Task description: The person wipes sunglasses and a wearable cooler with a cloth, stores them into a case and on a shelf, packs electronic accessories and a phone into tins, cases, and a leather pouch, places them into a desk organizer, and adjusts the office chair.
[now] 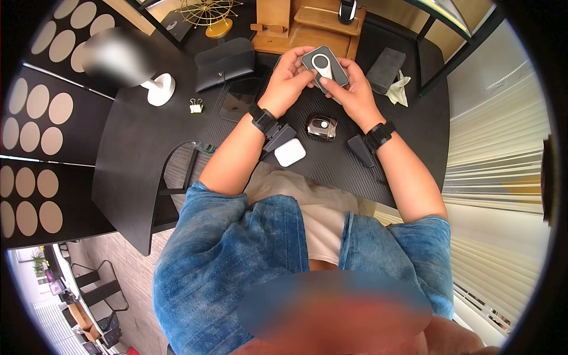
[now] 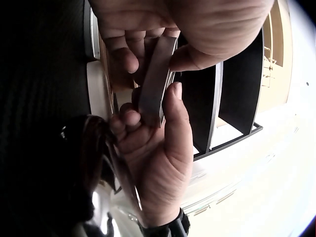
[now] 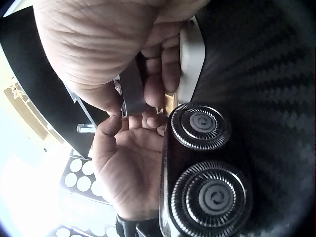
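Both hands hold a flat grey rounded block (image 1: 339,72) above the desk; its upward face has a white ring and bar mark. The left hand (image 1: 289,80) grips its left side, thumb on the face. My right hand (image 1: 354,96) grips the right side, its thumb also on the face. The left wrist view shows the block's plain narrow side (image 2: 157,81), with fingers beneath and thumbs on the other side. Below the hands lies an electric shaver (image 1: 322,126); its round cutting heads (image 3: 202,123) show large in the right wrist view.
Nearer me, a white rounded case (image 1: 290,152) lies on the black desk (image 1: 136,148). A black pouch (image 1: 225,64) and a binder clip (image 1: 196,106) are to the left. A dark grey box (image 1: 386,69) and cloth (image 1: 400,90) lie right, a wooden stand (image 1: 272,44) behind.
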### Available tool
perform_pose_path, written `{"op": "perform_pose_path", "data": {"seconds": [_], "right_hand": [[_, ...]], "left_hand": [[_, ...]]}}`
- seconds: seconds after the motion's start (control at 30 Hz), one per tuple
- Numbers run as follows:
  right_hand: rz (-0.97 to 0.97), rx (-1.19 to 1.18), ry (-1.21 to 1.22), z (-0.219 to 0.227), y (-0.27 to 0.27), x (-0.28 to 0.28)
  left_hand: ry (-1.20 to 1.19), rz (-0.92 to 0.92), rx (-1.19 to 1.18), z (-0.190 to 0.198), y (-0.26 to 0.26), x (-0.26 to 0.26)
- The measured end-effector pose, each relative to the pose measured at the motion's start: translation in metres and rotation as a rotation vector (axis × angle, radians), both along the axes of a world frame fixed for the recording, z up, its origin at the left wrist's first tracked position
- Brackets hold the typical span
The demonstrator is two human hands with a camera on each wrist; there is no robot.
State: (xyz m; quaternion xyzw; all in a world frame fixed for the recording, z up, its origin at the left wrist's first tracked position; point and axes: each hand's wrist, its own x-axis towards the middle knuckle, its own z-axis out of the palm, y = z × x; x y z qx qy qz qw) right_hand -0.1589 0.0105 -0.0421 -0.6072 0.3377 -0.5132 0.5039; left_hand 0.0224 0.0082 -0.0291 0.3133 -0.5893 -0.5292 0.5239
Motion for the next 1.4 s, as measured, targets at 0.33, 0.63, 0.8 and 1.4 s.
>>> {"op": "perform_pose_path", "data": {"seconds": [0.33,0.63,0.8,1.4], "right_hand": [[-0.038,-0.031,0.033,-0.0009,0.0000,-0.0001],[-0.042,-0.033,0.031,-0.0008,0.0003,0.0001],[-0.049,-0.011,0.028,0.0004,0.0011,-0.0005],[-0.041,-0.027,0.041,0.0009,0.0023,0.0003]], "left_hand": [[0.023,0.012,0.009,-0.0004,0.0010,-0.0028],[0.020,0.019,0.003,-0.0018,-0.0001,-0.0019],[0.014,0.025,0.019,0.0005,0.0014,-0.0023],[0.011,0.065,0.017,0.0003,-0.0009,-0.0017]]}}
